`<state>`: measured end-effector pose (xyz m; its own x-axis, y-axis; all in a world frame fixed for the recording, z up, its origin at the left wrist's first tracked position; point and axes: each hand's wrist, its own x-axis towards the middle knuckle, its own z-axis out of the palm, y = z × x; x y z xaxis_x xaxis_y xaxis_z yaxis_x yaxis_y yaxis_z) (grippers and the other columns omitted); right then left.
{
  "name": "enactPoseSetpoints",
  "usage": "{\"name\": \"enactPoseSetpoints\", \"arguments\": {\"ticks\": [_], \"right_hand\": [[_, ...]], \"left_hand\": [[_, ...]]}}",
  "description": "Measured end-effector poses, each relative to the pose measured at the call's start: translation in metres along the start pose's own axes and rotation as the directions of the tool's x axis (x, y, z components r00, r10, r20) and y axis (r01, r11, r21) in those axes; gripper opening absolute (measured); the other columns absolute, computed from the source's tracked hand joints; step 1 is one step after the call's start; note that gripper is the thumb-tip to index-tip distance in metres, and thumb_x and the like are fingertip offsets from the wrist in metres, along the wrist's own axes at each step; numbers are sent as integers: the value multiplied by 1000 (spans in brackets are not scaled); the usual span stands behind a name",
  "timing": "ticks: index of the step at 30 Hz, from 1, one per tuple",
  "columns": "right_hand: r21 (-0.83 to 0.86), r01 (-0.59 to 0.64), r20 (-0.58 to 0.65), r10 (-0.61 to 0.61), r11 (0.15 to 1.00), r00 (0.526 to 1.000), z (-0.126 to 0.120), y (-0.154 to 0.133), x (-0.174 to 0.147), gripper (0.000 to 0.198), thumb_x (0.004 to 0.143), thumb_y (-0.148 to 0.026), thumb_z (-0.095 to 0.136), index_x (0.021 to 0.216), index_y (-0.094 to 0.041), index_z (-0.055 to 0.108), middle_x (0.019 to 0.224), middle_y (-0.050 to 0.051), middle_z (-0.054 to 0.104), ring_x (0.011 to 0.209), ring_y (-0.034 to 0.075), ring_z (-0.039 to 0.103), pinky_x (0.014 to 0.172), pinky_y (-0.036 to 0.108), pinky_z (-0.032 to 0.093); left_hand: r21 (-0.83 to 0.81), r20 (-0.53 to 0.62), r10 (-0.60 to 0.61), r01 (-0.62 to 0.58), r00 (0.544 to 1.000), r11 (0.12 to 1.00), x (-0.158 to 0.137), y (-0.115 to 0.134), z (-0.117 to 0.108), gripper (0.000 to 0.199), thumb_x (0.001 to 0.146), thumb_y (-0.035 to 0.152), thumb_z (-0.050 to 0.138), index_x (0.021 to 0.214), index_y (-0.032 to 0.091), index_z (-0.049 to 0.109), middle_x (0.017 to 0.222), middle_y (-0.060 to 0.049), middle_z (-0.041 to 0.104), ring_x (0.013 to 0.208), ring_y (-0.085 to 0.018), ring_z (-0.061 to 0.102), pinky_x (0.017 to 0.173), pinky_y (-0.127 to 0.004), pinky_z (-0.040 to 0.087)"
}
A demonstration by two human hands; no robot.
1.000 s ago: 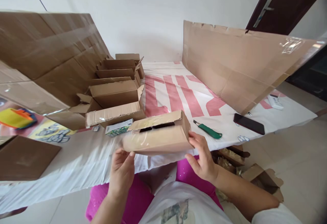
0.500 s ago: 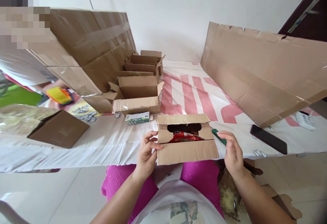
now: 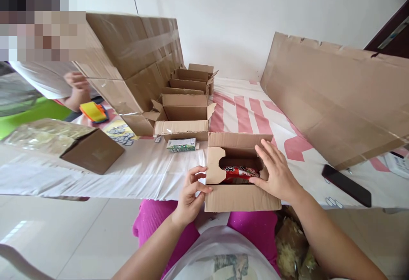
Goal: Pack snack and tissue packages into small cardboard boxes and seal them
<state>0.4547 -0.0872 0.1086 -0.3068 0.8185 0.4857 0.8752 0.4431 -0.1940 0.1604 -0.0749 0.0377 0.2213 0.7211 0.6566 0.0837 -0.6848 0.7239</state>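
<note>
In front of me at the table edge stands a small cardboard box [image 3: 241, 198], its front and back flaps folded outward. The left side flap, with a curved cut-out, lies inward over the opening. Inside rests a shiny red packet [image 3: 240, 171], partly covered by that flap. My left hand [image 3: 191, 197] grips the box's left edge between thumb and fingers. My right hand [image 3: 277, 172] is spread over the right side, fingertips on the right flap and thumb near the packet; it hides part of that flap.
Several open cardboard boxes [image 3: 185, 106] stand in a row beside a large taped carton [image 3: 111, 43]. A small green-and-white box [image 3: 181, 145] lies before them. A phone [image 3: 347, 185] and a cardboard panel [image 3: 332, 96] are at right; a tape dispenser [image 3: 94, 112] and another person's hand [image 3: 77, 80] at left.
My right hand has moved left from beside the box onto its right flap. The opening looks wider, and the green object formerly near my right fingers no longer shows.
</note>
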Motion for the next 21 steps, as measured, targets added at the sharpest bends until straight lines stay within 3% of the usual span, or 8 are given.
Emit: {"name": "enactPoseSetpoints", "arguments": {"ticks": [4,8,12,16,19,21], "right_hand": [[-32,-5,129,9,999,992,2,4,8,81,82,-45,65,151,-25,28,155,14,32,144,37,27,110,62,34],[-30,-9,123,13,1000,992,-1,1,13,57,80,-32,64,135,-23,50,146,14,42,138,36,37,108,59,38],[43,-58,89,54,997,995,-3,-1,14,39,80,-40,67,114,-24,57,143,14,45,133,35,43,104,57,43],[205,-168,-77,187,964,979,-4,8,8,47,81,-45,66,119,-22,50,140,17,47,130,32,48,101,51,46],[328,-250,-180,320,911,930,-3,24,-1,41,88,-41,56,123,-22,50,137,16,53,120,27,56,93,44,52],[353,-324,-208,411,878,888,-1,39,-8,35,91,-41,50,120,-22,55,131,14,60,108,24,63,86,41,55]], "left_hand": [[62,28,-16,14,999,998,0,2,-2,24,93,15,47,81,21,66,127,-9,48,118,-23,52,92,-43,53],[173,73,-34,21,997,985,6,14,-8,29,93,12,41,90,21,68,128,-10,47,116,-22,53,92,-41,53],[350,203,-22,-51,979,935,13,27,-14,31,94,15,41,112,22,66,146,-13,37,126,-29,48,93,-46,52],[484,216,-87,-29,972,875,14,29,-13,47,95,23,45,142,24,43,153,-16,30,123,-29,53,93,-45,53],[533,148,-190,83,971,842,12,22,-7,64,96,28,46,153,25,19,144,-17,44,120,-28,56,91,-43,54],[515,121,-238,145,964,845,11,17,-4,67,95,31,48,153,24,16,133,-17,54,111,-26,61,86,-41,56]]}}
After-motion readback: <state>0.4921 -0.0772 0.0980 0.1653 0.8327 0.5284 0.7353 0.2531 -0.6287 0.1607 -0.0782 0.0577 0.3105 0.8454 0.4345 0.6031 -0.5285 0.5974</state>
